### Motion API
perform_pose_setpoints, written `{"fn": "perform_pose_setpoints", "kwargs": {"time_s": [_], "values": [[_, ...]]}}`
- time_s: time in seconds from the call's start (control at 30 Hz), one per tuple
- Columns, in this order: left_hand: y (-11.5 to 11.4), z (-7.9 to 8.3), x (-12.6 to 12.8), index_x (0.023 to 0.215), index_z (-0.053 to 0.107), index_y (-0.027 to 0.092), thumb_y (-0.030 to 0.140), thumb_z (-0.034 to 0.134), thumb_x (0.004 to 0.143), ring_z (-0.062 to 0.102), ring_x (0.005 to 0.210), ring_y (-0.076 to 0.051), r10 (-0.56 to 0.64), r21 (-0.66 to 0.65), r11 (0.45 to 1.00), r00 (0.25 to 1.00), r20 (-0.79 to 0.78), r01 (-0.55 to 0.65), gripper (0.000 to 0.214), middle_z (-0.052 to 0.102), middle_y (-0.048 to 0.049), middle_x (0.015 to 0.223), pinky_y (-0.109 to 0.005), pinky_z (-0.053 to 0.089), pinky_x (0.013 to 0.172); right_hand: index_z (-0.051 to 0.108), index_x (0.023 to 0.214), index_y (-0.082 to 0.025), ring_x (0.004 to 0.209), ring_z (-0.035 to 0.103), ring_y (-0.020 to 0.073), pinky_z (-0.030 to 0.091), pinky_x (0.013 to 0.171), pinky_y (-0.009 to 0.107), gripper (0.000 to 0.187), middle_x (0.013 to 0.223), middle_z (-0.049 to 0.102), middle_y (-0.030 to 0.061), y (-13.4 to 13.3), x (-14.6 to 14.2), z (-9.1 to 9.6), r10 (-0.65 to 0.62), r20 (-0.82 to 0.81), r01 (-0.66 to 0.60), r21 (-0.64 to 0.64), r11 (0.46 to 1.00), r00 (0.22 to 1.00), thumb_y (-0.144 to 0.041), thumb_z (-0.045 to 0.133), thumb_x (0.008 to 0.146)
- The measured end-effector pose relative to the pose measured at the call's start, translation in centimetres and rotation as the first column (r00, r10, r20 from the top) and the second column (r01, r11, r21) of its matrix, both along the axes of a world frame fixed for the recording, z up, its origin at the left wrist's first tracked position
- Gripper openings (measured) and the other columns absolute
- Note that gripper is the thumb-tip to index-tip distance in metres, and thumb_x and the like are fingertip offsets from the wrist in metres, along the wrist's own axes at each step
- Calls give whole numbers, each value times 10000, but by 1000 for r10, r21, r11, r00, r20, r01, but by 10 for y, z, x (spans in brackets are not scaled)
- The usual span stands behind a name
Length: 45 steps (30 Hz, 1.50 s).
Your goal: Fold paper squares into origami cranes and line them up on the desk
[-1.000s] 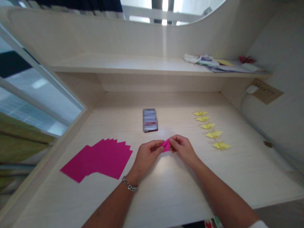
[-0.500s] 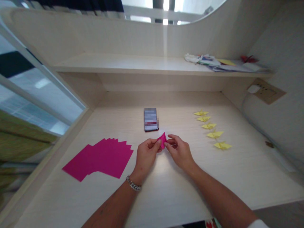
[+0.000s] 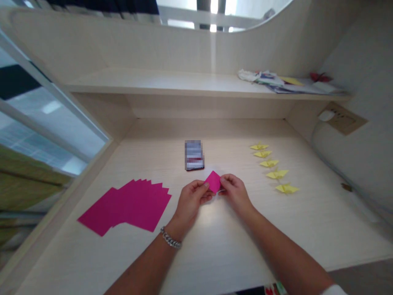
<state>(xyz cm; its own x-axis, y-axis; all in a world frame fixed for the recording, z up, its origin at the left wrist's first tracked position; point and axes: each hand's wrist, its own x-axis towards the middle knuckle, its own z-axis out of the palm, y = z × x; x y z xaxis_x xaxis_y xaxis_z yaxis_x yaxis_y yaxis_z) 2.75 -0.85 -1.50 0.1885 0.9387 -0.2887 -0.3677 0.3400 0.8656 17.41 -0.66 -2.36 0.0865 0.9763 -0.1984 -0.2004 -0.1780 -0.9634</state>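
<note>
- At the middle of the table (image 3: 221, 250), the small pink folded paper (image 3: 213, 181) now shows a broad diamond face; half a second ago it stood narrower and more peaked between the fingers.
- On its left side, the left hand (image 3: 190, 198) pinches it between thumb and fingers; on its right, the right hand (image 3: 237, 191) grips the edge with curled fingertips. Neither hand is spread wide.
- From this change, the piece seems to have been flattened partway through folding; its inner creases are too small to tell.
- To the left lies a fan of overlapping pink sheets (image 3: 139, 207), well apart from the hands.
- To the right, five yellow folded papers (image 3: 269, 164) form a slanting row from far to near.
- Beyond the hands sits a phone-like object (image 3: 194, 155), its face blurred.
- Farther off, a shelf (image 3: 153, 82) carries loose papers (image 3: 281, 83) at its right end.
- On the right wall, a socket plate (image 3: 348, 119) holds a white plug (image 3: 326, 115); an olive curtain (image 3: 24, 184) shows at the far left side.
</note>
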Motion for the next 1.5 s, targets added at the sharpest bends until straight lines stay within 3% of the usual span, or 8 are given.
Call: {"fn": "perform_pose_setpoints", "kwargs": {"time_s": [0.1,0.2,0.5,0.7,0.9,1.27,1.5], "values": [[-1,0,1,752,618,127,280,699,721,626,630,-122,-12,21,1000,999,-42,13,176,672,-42,682,-246,517,632,604,831,-172,630,580,154,466,583,267,266,720,642,31,-3,0,2,-94,250,52,169,984,964,-406,659,717],[-1,1,1,759,617,124,289,707,709,640,652,-142,-29,30,999,997,-66,31,194,681,-53,707,-264,530,631,630,783,-166,640,581,165,461,601,275,220,710,653,43,-6,1,5,-123,358,46,216,975,925,-384,629,749],[-3,3,4,815,610,129,325,723,691,668,691,-180,-52,19,998,999,-4,52,258,691,-66,757,-320,558,652,666,806,-180,670,597,181,466,636,290,151,737,677,45,-11,0,9,-111,446,-1,243,970,888,-284,558,792],[-3,2,4,838,629,127,336,697,727,662,747,-179,-54,39,998,998,40,52,246,682,-73,819,-323,554,692,694,906,-206,779,627,199,481,739,315,203,857,701,47,-14,-2,13,-124,483,-37,311,950,867,-219,510,821],[-3,2,2,863,615,134,328,687,742,660,754,-174,-67,8,998,992,107,67,240,679,-80,863,-328,544,715,690,966,-220,859,642,195,493,810,327,225,950,706,39,-16,-4,13,-150,437,-15,351,936,887,-202,526,813],[-1,3,-1,879,629,127,226,672,749,639,807,-166,-66,-31,997,972,224,74,169,666,-78,889,-317,523,763,671,862,-211,755,640,180,503,716,299,138,819,696,30,-15,-5,11,-152,425,-12,359,933,892,-211,551,794],[1,4,-3,791,652,121,44,634,666,619,827,-139,-12,-49,998,946,323,29,148,654,-47,850,-274,498,827,648,936,-223,786,640,179,509,670,286,161,894,688,37,-15,-6,8,-86,512,-140,387,911,854,-210,564,799]]}}
